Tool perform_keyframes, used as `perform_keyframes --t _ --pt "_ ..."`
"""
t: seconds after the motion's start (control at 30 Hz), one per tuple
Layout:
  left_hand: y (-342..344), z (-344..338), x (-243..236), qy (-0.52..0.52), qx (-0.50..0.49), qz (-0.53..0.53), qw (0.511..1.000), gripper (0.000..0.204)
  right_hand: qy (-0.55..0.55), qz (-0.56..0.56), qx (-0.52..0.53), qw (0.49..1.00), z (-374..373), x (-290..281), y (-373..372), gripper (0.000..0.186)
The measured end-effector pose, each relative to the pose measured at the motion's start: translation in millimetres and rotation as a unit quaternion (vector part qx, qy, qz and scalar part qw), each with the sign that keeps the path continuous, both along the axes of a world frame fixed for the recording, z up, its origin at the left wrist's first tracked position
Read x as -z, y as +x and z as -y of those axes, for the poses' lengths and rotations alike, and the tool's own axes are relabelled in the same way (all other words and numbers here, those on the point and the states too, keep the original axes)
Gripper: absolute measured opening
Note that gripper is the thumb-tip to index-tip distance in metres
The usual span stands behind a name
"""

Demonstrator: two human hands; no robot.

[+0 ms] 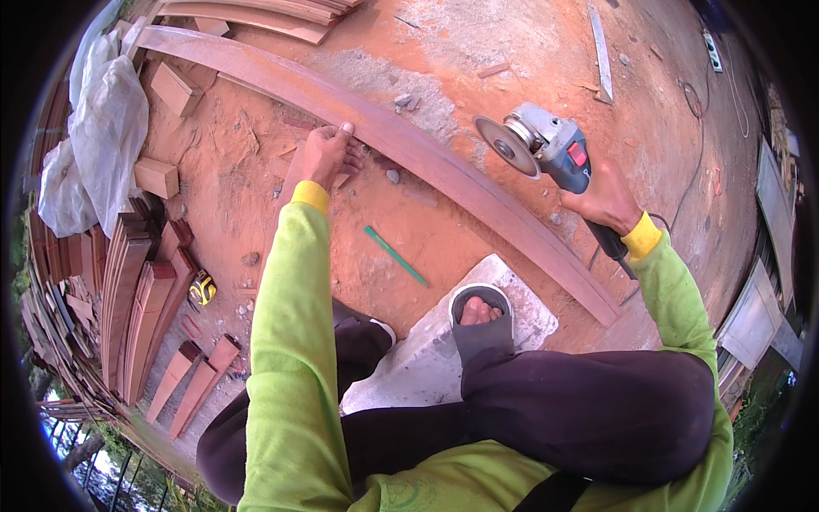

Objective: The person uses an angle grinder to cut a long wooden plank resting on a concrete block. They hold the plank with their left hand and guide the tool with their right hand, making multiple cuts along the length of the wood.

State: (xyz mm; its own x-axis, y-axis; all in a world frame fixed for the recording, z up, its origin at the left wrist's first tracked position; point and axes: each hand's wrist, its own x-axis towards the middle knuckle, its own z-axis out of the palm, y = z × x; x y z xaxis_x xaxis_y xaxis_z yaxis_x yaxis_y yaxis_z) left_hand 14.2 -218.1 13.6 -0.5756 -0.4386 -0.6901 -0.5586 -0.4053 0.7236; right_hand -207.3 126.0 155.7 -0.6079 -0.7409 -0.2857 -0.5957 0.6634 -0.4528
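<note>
A long reddish-brown wooden board point(435, 162) runs slantwise from the upper left toward my sandalled foot's right. At its near edge, my left hand point(328, 155) grips it with the thumb on top and the fingers partly hidden below. My right hand point(607, 194) is wrapped round a blue-grey angle grinder point(566, 155) with a red switch. The grinder's disc point(508, 147) is held beyond the board and apart from it. Whether the disc turns I cannot tell. A green stick-like piece point(395, 255) lies on the ground between my left arm and the board.
A white slab point(418, 369) lies under my sandalled foot point(482, 320). To the left are stacked wood strips point(128, 299), a yellow tape measure point(203, 288), wood blocks point(177, 89) and plastic sheeting point(102, 128). A power strip point(712, 51) and a cable point(701, 145) lie at the right.
</note>
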Motion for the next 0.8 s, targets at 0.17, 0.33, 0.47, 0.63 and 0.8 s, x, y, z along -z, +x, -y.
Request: perform_keyframes --t 0.17,0.33,0.47,0.63,0.8 --pt "-8 1 17 0.014 0.035 -0.001 0.999 0.039 0.013 -0.004 -0.039 0.999 -4 1 0 0.06" --pt "6 9 12 -0.002 0.027 0.028 0.999 0.038 0.047 -0.041 -0.118 0.991 14 -12 -19 0.061" --pt "-1 6 17 0.007 0.006 -0.006 1.0 0.036 0.041 -0.109 -0.142 0.983 13 -33 -41 0.063" --pt "-1 3 14 0.01 0.026 0.014 1.0 0.035 -0.006 -0.116 -0.143 0.983 19 -47 -49 0.063" --pt "13 19 30 -0.001 0.025 0.01 1.0 0.035 0.001 -0.109 -0.144 0.984 20 -44 -44 0.059"
